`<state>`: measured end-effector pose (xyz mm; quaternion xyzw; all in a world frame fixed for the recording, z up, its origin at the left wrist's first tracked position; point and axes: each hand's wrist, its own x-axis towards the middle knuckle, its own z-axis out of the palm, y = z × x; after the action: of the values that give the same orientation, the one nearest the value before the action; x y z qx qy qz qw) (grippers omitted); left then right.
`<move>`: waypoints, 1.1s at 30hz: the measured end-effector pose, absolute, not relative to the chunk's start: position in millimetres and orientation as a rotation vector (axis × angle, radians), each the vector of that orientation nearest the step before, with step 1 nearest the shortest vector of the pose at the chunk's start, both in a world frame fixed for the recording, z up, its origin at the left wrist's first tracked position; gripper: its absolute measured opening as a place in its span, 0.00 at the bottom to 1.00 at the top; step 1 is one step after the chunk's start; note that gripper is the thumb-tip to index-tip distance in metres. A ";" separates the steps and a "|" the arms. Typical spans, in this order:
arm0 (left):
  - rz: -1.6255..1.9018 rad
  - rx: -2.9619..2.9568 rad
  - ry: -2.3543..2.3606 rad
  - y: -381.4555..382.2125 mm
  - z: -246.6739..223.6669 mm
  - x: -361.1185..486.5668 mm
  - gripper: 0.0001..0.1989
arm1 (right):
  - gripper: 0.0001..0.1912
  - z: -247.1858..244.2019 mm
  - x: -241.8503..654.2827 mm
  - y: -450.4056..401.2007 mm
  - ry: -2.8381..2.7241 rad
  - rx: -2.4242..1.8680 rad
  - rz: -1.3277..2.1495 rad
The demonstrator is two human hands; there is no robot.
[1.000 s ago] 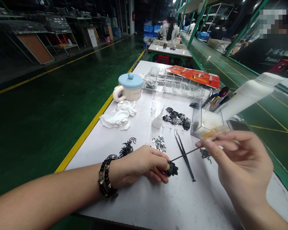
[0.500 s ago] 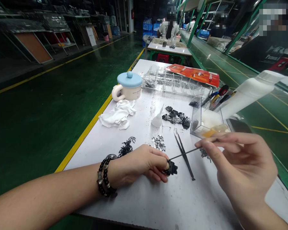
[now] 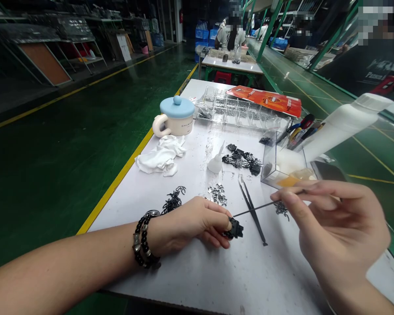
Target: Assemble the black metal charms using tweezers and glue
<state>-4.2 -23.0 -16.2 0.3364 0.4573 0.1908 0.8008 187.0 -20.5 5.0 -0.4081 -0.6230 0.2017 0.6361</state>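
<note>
Pinched in my left hand (image 3: 213, 221) is a small black plastic part (image 3: 237, 228), partly covered by the fingers. My right hand (image 3: 338, 223) is closed on a thin dark rod-shaped tool (image 3: 259, 207), whose far tip reaches the top of the black part; contact is too fine to make out. Under the rod, black tweezers (image 3: 253, 212) lie on the white table (image 3: 197, 271). Small silver metal pieces (image 3: 218, 194) are heaped beyond my left hand, and thin black curved pieces (image 3: 172, 201) lie near my left wrist. More dark small pieces (image 3: 281, 209) sit beside my right fingers.
Several black assemblies (image 3: 242, 159) lie beside a white nozzle bottle (image 3: 216, 162). At left are a white cloth (image 3: 162, 156) and a lidded mug (image 3: 176, 118). Behind stands a clear compartment tray (image 3: 230, 109) under an orange packet (image 3: 265, 100). A clear box (image 3: 268, 168) and white bottle (image 3: 344, 127) stand right.
My right hand has shifted slightly to the right with the rod, whose tip stays by the black part. My left hand holds nearly still.
</note>
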 end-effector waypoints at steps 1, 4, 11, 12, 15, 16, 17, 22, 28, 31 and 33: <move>0.410 0.722 0.981 -23.1 -16.3 -4.2 0.02 | 0.15 5.0 186.5 -20.4 -1.418 -0.921 0.452; 0.405 0.726 0.984 -23.4 -16.2 -4.3 0.03 | 0.15 5.0 184.8 -19.6 -1.438 -0.911 0.457; 0.397 0.733 0.985 -22.1 -15.0 -4.4 0.04 | 0.15 4.9 183.8 -18.0 -1.433 -0.880 0.436; 0.396 0.733 0.984 -21.9 -14.9 -4.3 0.04 | 0.14 5.0 183.8 -18.2 -1.442 -0.891 0.441; 0.398 0.729 0.993 -22.1 -15.0 -4.0 0.04 | 0.14 5.2 183.6 -19.5 -1.406 -0.890 0.434; 0.397 0.728 0.995 -22.3 -14.9 -3.9 0.04 | 0.14 5.3 183.5 -20.0 -1.393 -0.889 0.436; 0.396 0.727 0.995 -22.5 -14.7 -3.7 0.04 | 0.14 5.3 183.6 -20.4 -1.395 -0.897 0.442; 0.387 0.721 1.003 -22.8 -11.7 -3.3 0.04 | 0.14 6.6 185.2 -22.0 -1.408 -0.915 0.435; 0.378 0.714 1.018 -21.5 -10.3 -3.3 0.05 | 0.15 8.0 190.0 -25.8 -1.566 -0.817 0.565; 0.379 0.710 1.021 -21.9 -12.4 -3.4 0.05 | 0.15 5.6 188.9 -27.9 -1.603 -0.840 0.551; 0.384 0.711 1.021 -22.7 -13.7 -3.7 0.05 | 0.15 5.4 187.7 -27.4 -1.591 -0.847 0.544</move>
<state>-3.7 -22.7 -13.7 0.3310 0.4752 0.1788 0.7954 187.7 -27.4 5.4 -0.3638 -0.6830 0.2334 0.5888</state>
